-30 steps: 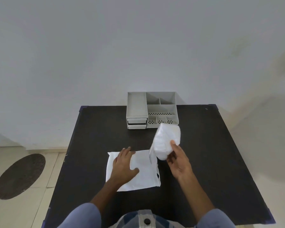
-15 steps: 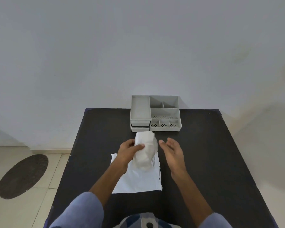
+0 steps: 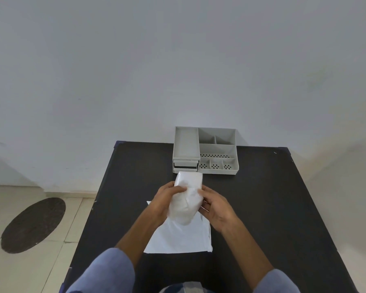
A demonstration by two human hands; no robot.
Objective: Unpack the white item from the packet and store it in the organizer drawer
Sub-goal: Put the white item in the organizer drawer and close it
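Observation:
A soft white item in a clear wrapper is held upright above the table, just in front of the organizer. My left hand grips its left side and my right hand closes on its right side. Beneath them the flat white packet lies on the black table. The grey organizer stands at the table's far edge, with a small drawer at its front left that looks slightly pulled out.
The organizer has several open compartments on its right part. A white wall rises behind the table. At the left the floor is tiled and carries a dark oval mat. Bare table top lies to the right of my hands.
The white item passed from my right hand to my left, moving left and toward the organizer. My right hand has now come in and closed on its right side.

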